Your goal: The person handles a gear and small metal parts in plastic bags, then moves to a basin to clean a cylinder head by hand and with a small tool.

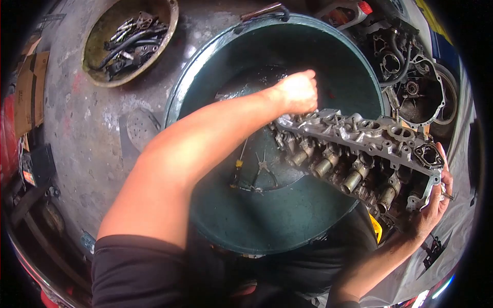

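A metal engine cylinder head lies tilted across the right side of a large green tub. At its right end my right hand grips the edge, fingers wrapped round the side. My left arm reaches across the tub, and my left hand is closed in a fist at the head's far left end. Whatever is inside that fist is hidden. On the tub's bottom below lie pliers and a screwdriver with a yellow part.
A round basin at the upper left holds several hoses and metal parts. Engine housings stand at the right, near a bottle with a red cap. A cardboard box is at the far left on the stained concrete floor.
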{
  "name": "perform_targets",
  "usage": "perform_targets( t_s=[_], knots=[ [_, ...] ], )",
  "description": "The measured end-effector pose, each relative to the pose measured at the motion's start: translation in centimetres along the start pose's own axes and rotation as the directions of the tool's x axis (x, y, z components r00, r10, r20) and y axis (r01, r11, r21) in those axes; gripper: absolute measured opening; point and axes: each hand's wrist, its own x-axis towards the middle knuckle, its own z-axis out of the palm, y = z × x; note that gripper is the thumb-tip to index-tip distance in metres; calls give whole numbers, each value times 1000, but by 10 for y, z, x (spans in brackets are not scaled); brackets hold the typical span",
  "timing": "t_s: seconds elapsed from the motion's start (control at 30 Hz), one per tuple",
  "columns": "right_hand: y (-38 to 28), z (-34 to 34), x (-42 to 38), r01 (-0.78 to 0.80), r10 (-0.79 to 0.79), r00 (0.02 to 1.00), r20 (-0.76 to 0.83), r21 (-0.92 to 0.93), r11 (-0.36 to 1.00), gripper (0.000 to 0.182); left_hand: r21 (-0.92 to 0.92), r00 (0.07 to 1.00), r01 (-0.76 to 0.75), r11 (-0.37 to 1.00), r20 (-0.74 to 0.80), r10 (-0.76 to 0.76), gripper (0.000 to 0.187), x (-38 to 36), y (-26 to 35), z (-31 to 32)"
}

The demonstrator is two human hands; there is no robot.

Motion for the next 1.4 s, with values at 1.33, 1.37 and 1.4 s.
perform_targets(
  t_s=[1.33,1.37,1.4],
  knots=[
    [5,-7,-1,-13,13,1000,3,1,1000,20,-549,681,732,404,610,-404,32,-38,42,-1],
    [6,-6,0,-6,6,1000,1,0,1000,20,-512,686,720,468,623,-375,33,-46,44,-3],
    [7,-6,1,2,-2,1000,-2,-1,1000,20,-517,673,736,438,626,-394,32,-46,43,-6]
  ],
)
